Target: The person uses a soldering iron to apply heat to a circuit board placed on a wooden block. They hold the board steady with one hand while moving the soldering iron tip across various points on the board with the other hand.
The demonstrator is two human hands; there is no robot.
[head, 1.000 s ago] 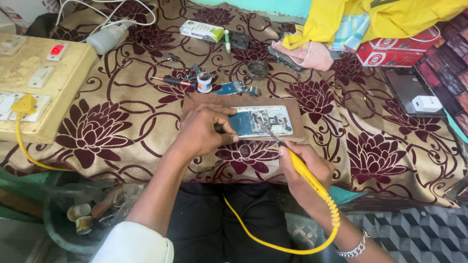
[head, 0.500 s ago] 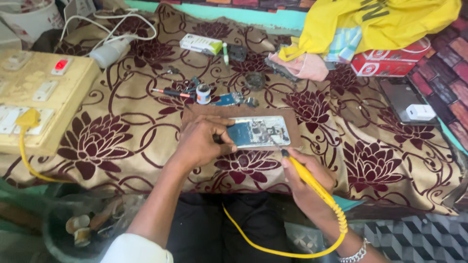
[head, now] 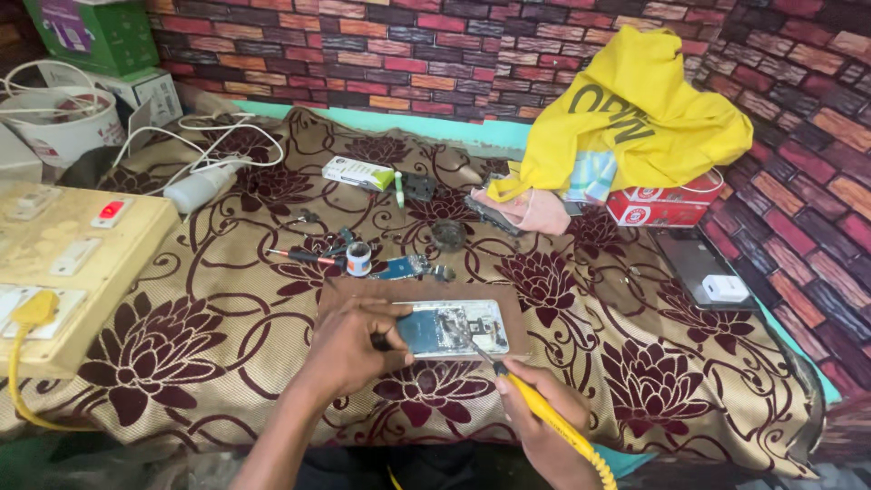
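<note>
I see my left hand [head: 349, 349] pressed down on the left end of the opened phone with its circuit board bared [head: 452, 328], fingers curled against its edge, while my right hand [head: 544, 426] is clenched around the yellow-handled soldering iron [head: 535, 408], its thin tip touching the board. The phone lies on a brown rectangular mat [head: 426, 299] over the gold cloth with maroon flowers [head: 181, 336], with a small solder pot [head: 359, 259] at 11 o'clock from it and a yellow bag [head: 635, 118] far off at 1 o'clock
</note>
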